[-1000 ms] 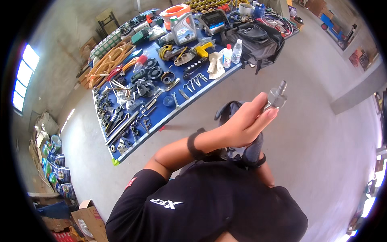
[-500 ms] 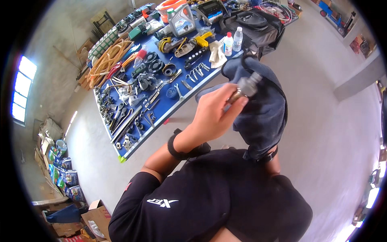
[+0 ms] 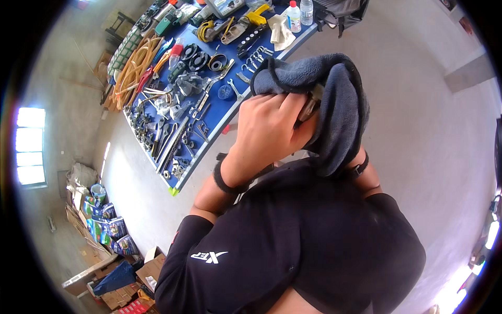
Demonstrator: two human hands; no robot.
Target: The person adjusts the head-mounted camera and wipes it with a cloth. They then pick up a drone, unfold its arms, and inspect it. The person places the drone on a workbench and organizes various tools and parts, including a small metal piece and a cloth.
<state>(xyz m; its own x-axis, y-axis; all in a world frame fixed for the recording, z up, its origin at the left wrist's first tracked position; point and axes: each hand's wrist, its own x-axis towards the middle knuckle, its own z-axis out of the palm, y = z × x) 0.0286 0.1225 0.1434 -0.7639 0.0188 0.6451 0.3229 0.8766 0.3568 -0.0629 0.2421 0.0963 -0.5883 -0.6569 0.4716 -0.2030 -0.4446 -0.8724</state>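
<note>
My left hand [image 3: 269,123] is closed around a small metal fitting [image 3: 309,110], mostly hidden by the fingers and cloth folds. It presses the fitting against a dark grey cloth [image 3: 345,112] held up in front of my chest. The cloth covers my right hand; only the right forearm [image 3: 370,180] with a dark wristband shows below it. The right fingers are hidden, but that hand holds the cloth up. Both hands are off the table, just right of its near edge.
A blue-topped table [image 3: 196,157] carries wrenches, sockets and metal parts. A coil of orange hose [image 3: 135,70], yellow power tool [image 3: 256,17], light rag [image 3: 281,35] and bottles [image 3: 294,18] lie farther back. Cardboard boxes [image 3: 151,269] and bags [image 3: 112,227] stand on the floor at left.
My left hand has brought the metal fitting from in front of the cloth into its folds. The cloth has drawn lower and bunched around it. The view has shifted.
</note>
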